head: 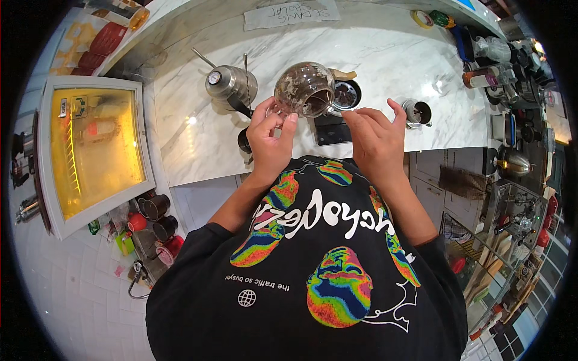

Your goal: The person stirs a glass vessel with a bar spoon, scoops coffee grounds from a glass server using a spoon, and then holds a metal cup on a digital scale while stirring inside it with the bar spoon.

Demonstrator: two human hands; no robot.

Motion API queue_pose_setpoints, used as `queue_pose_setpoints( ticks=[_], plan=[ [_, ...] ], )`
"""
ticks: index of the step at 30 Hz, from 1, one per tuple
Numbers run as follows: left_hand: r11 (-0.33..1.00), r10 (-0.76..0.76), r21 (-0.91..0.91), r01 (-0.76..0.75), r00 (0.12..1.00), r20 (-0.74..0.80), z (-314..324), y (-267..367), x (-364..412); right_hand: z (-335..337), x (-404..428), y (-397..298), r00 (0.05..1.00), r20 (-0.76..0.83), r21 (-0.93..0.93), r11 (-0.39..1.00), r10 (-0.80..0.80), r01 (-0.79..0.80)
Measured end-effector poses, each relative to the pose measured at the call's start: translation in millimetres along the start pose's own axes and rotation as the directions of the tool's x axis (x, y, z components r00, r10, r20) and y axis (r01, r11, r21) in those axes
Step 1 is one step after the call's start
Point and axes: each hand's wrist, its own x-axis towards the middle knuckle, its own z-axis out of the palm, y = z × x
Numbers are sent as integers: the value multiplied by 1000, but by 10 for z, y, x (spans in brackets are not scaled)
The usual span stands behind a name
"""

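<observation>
My left hand (pixel 272 142) grips a round clear glass coffee server (pixel 298 85) by its side, tilted with its mouth towards me. Pale foamy residue clings to the inside of the glass. Close to the mouth, on the right, is my right hand (pixel 377 140), thumb and fingers drawn together; whether anything is between them cannot be told. Behind the server, partly hidden, a dark round vessel (pixel 350 94) holds dark contents beside a wooden handle (pixel 344 74). Between my hands a black digital scale (pixel 333 131) lies on the counter.
A steel gooseneck kettle (pixel 228 83) with a dial thermometer stands at left on the marble counter (pixel 185 122). A small metal jug (pixel 417 112) is at right. Bottles and utensils crowd the right end; a lit glass-door fridge (pixel 99 144) is at far left.
</observation>
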Motion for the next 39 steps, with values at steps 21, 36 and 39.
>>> queue_pose_setpoints(
  ticks=[21, 36, 39],
  plan=[
    [989, 135, 63, -138, 990, 43, -12, 17, 13, 33, -65, -90, 878, 252, 393, 786, 407, -477],
    [992, 125, 7, -126, 989, 74, 25, -22, 15, 22, -119, 258, 649, 514, 740, 92, 561, -666],
    [995, 94, 10, -95, 994, 62, 26, -73, 0, -70, -157, 306, 651, 493, 743, 110, 577, -660]
  ],
)
